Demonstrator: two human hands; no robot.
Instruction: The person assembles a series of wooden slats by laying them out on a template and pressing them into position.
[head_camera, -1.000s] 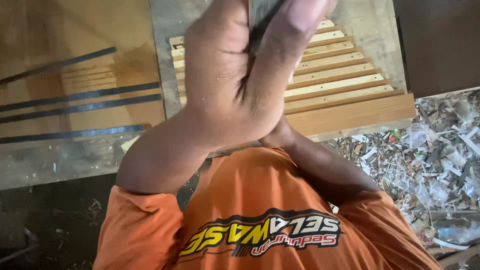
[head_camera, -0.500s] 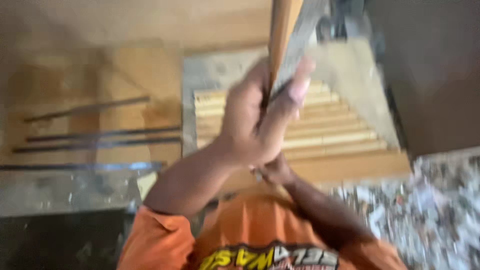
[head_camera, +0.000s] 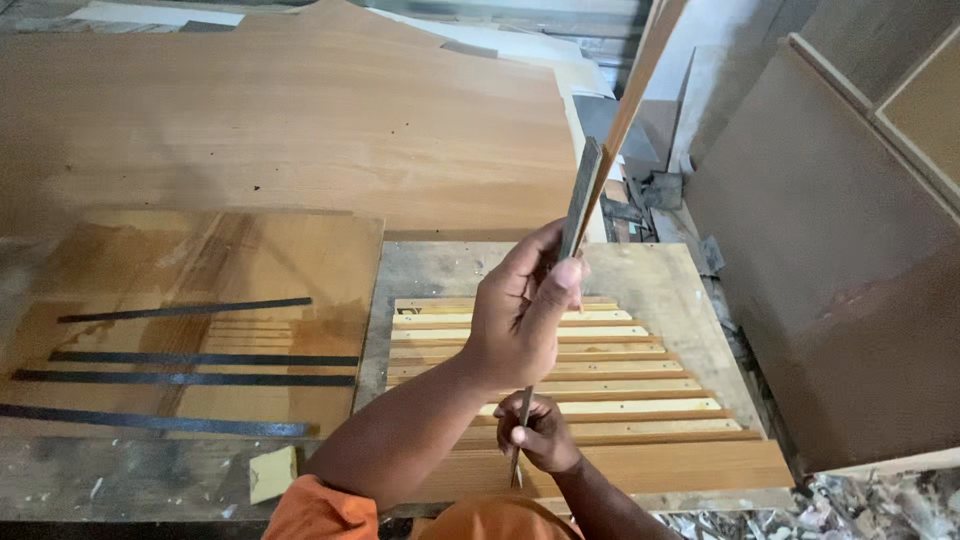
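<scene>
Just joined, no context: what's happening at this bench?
A person in an orange shirt holds a long thin wooden strip upright together with a dark strip. The left hand pinches both near the middle; the right hand grips the lower end just above the bench. Under the hands lies a row of light wooden slats on a board. To the left, four dark strips lie apart on a wooden panel. Shavings and scraps litter the floor at right.
</scene>
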